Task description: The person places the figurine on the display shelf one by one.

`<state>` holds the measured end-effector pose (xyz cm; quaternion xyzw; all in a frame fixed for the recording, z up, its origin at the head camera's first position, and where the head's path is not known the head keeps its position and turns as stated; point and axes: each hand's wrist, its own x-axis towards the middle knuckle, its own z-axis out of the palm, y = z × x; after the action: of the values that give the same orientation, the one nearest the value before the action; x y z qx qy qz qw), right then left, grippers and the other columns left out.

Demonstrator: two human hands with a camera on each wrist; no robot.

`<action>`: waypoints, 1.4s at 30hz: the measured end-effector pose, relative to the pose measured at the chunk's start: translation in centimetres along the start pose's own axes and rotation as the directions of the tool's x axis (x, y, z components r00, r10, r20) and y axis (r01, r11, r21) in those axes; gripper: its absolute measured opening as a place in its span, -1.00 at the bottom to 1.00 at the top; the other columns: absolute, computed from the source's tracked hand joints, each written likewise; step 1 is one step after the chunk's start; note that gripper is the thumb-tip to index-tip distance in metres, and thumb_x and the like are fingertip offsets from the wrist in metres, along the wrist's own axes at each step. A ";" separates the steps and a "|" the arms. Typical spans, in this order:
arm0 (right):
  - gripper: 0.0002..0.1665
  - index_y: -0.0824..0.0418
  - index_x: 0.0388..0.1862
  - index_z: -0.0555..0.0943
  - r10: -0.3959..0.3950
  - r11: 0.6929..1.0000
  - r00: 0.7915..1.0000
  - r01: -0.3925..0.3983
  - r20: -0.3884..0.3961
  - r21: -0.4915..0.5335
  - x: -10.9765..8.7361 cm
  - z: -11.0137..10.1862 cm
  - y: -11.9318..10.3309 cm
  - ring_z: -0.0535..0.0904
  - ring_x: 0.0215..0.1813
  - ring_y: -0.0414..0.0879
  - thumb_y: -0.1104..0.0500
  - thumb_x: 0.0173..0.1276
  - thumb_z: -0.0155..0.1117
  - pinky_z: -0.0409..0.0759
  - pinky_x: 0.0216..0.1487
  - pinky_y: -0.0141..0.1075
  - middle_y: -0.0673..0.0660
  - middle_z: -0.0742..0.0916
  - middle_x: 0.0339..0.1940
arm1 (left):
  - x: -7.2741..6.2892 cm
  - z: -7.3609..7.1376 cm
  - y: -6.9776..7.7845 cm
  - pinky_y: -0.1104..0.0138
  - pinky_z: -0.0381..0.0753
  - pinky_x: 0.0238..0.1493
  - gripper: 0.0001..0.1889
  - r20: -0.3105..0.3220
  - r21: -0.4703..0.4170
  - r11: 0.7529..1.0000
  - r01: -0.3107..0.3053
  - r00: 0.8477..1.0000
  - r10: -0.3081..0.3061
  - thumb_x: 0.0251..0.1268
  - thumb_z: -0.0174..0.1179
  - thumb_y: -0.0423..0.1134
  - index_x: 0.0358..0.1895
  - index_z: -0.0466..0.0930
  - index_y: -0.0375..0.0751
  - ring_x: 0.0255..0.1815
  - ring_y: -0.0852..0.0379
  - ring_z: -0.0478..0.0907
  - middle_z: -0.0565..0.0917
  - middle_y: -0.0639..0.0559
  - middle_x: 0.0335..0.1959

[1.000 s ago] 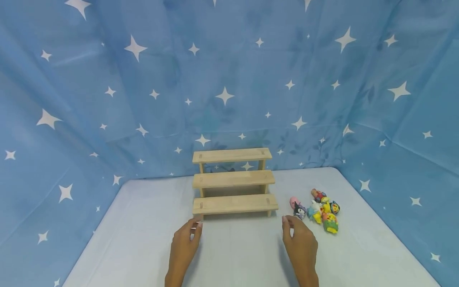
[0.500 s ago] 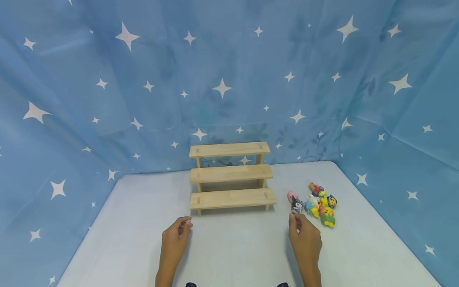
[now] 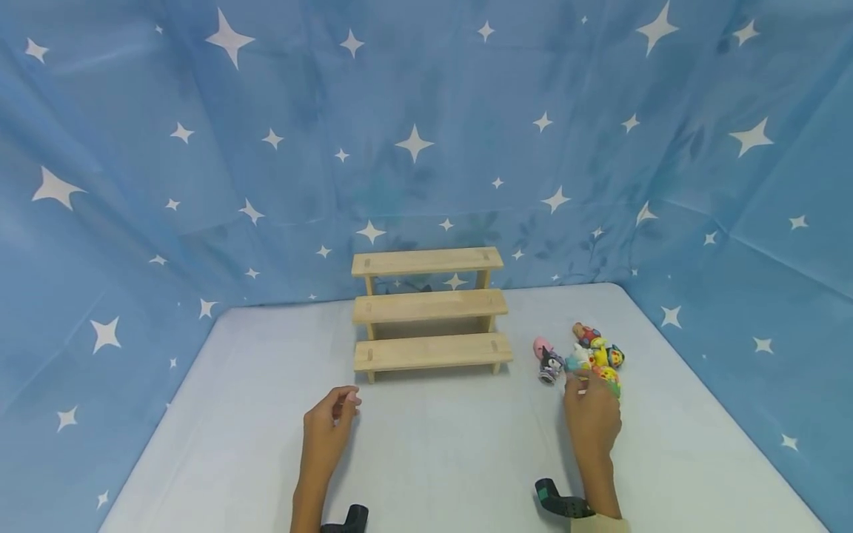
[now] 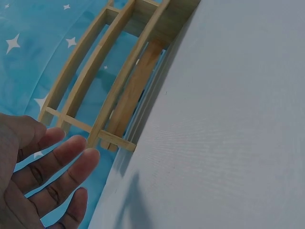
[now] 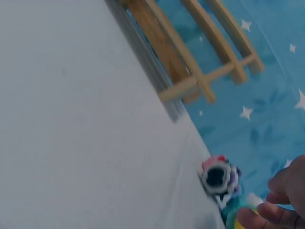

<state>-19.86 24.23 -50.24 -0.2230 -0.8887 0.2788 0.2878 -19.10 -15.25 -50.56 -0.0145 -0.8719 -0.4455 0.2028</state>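
Observation:
My right hand (image 3: 593,414) reaches over the front of a cluster of small toy figurines, its loosely bent fingers overlapping the ones nearest. Among them are a black-and-purple figurine (image 3: 550,366), a pink figurine (image 3: 542,346), a white-and-teal figurine (image 3: 578,357) and a yellow-and-green figurine (image 3: 609,379), partly hidden by the hand. In the right wrist view, the fingers (image 5: 281,214) hover beside the teal-and-yellow one. My left hand (image 3: 328,426) hangs over the cloth with relaxed, spread fingers and holds nothing. Ahead of it stands a three-tier wooden step shelf (image 3: 432,306).
A white cloth (image 3: 426,451) covers the table. Behind and at both sides hangs a blue curtain (image 3: 293,185) with white stars. Dark wrist devices (image 3: 563,505) show at the lower edge. The figurine cluster lies right of the shelf, near the back right.
My right hand has moved right and forward, from short of the figurines to over their front ones. My left hand has shifted slightly left. The head view has tilted down a little.

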 end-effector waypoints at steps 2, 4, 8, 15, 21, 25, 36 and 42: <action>-0.65 0.42 0.01 0.60 0.052 0.998 0.999 -0.052 -0.011 -0.024 0.4 -0.2 0.5 0.59 -0.32 0.24 0.18 0.40 0.16 0.49 -0.50 -0.05 0.37 0.66 -0.24 | 0.0 0.0 -0.1 0.36 0.68 -0.24 -0.82 0.000 -0.003 1.000 -0.007 1.000 0.007 0.45 0.13 -0.23 -0.12 0.68 -0.23 -0.38 0.19 0.70 0.77 0.05 -0.35; -0.58 0.43 0.13 0.54 0.108 0.993 0.994 -0.108 -0.010 -0.053 0.6 -0.6 1.1 0.57 -0.21 0.34 0.16 0.44 0.13 0.51 -0.36 0.10 0.43 0.60 -0.09 | 0.0 0.0 -0.1 0.36 0.68 -0.25 -0.83 -0.002 -0.001 1.000 -0.007 1.000 0.007 0.45 0.13 -0.25 -0.13 0.68 -0.23 -0.39 0.20 0.70 0.76 0.05 -0.35; -0.45 0.41 0.33 0.38 0.204 0.977 0.979 -0.202 0.021 -0.071 1.0 -1.2 2.4 0.48 -0.09 0.48 0.08 0.51 0.03 0.45 -0.16 0.27 0.50 0.42 0.17 | -0.1 -0.1 -0.3 0.39 0.67 -0.26 -0.85 -0.009 0.009 1.000 -0.001 1.000 0.001 0.43 0.15 -0.27 -0.14 0.68 -0.23 -0.39 0.21 0.70 0.76 0.05 -0.36; -0.37 0.41 0.39 0.31 0.278 0.960 0.959 -0.274 0.064 -0.058 1.6 -1.4 4.0 0.42 0.08 0.52 -0.01 0.55 -0.10 0.39 0.01 0.34 0.53 0.37 0.27 | 0.3 -0.2 -0.3 0.39 0.68 -0.25 -0.84 -0.010 -0.010 1.000 -0.021 1.000 0.021 0.44 0.13 -0.27 -0.12 0.68 -0.22 -0.39 0.22 0.69 0.76 0.06 -0.36; -0.36 0.46 0.32 0.37 0.291 0.957 0.954 -0.291 0.073 -0.019 1.6 -1.0 4.7 0.42 0.10 0.46 -0.04 0.56 -0.11 0.40 -0.03 0.31 0.52 0.47 0.12 | 0.2 -0.4 -0.3 0.39 0.67 -0.26 -0.85 -0.004 -0.024 1.000 -0.018 1.000 0.017 0.43 0.14 -0.28 -0.13 0.68 -0.23 -0.40 0.23 0.69 0.75 0.06 -0.37; -0.31 0.48 0.29 0.40 0.294 0.956 0.952 -0.295 0.085 -0.004 1.9 -0.6 5.4 0.43 0.06 0.42 -0.10 0.54 -0.11 0.41 -0.10 0.26 0.50 0.50 0.04 | 0.1 -0.3 -0.4 0.40 0.67 -0.25 -0.85 0.017 -0.032 0.999 0.007 1.000 -0.007 0.43 0.14 -0.28 -0.12 0.68 -0.21 -0.39 0.23 0.69 0.75 0.07 -0.36; -0.25 0.59 0.20 0.44 0.288 0.957 0.943 -0.291 0.167 -0.010 2.0 -1.1 5.5 0.46 0.04 0.42 -0.11 0.47 0.03 0.45 -0.06 0.21 0.54 0.55 -0.03 | 0.0 0.3 -0.3 0.39 0.66 -0.24 -0.85 0.030 -0.030 1.000 0.005 1.000 -0.004 0.43 0.14 -0.29 -0.12 0.68 -0.21 -0.39 0.26 0.67 0.75 0.09 -0.36; -0.32 0.60 0.12 0.46 0.351 0.931 0.915 -0.364 0.199 0.028 1.9 -1.4 5.4 0.50 -0.01 0.34 -0.03 0.39 0.13 0.48 -0.02 0.14 0.52 0.60 -0.05 | 0.1 0.3 -0.6 0.28 0.68 -0.18 -0.82 0.005 -0.050 0.998 0.026 1.000 -0.026 0.41 0.16 -0.27 -0.03 0.65 -0.22 -0.22 0.07 0.72 0.75 -0.02 -0.19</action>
<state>-19.10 29.87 -51.90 -0.3445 -0.8469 0.3754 0.1523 -19.41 -15.41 -51.19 -0.0091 -0.8610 -0.4699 0.1946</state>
